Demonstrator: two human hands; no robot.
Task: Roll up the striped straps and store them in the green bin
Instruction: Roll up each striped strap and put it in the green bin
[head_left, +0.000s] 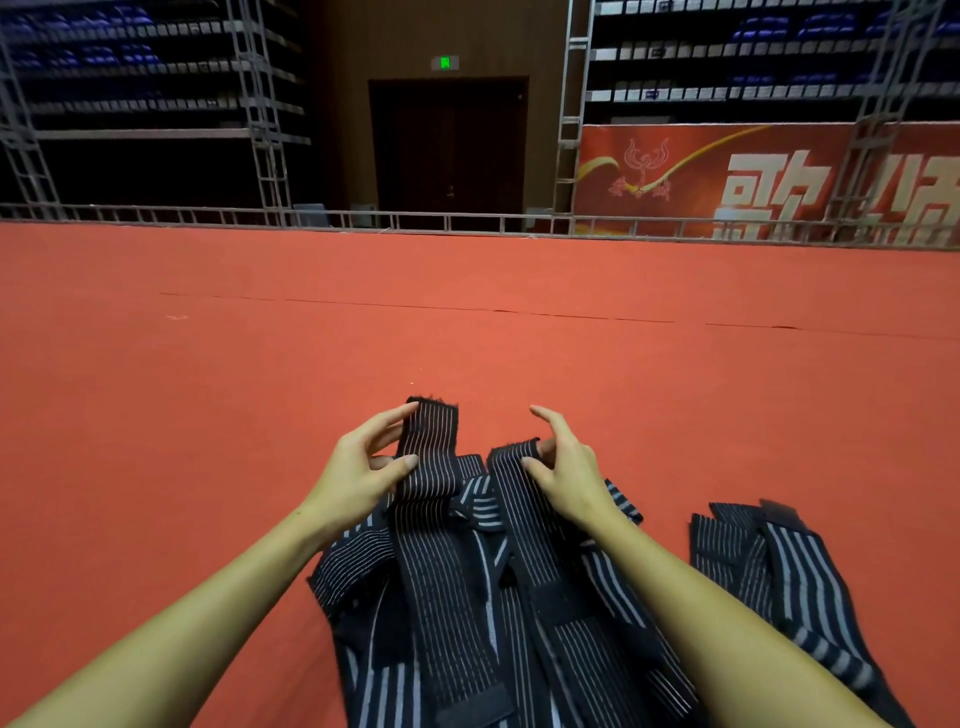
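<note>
Pinching the far end of one striped strap (428, 452) just left of the frame's centre, the left hand (363, 470) has its fingers (395, 415) curled round the strap's edge with the thumb pressed on its face, the forearm running up from the lower left corner; the strap's end stands lifted off the red carpet floor (208, 389) while its length trails down into the heap of striped straps (467, 597) at lower centre; just right of centre the right hand (563, 467) grips the end of a second strap (514, 457), thumb and bent fingers nipping its edge and the index finger raised free, the forearm coming in from the lower right corner; a smaller pile (769, 561) lies apart at the lower right; the green bin is nowhere in view. Judging from this, the main risk is tangling: the straps overlap and cross in the heap, so pulling one end could drag its neighbours along; with each hand on a different strap, a roll may start loose or skewed; a slack pinch could let the lifted end flop back.
</note>
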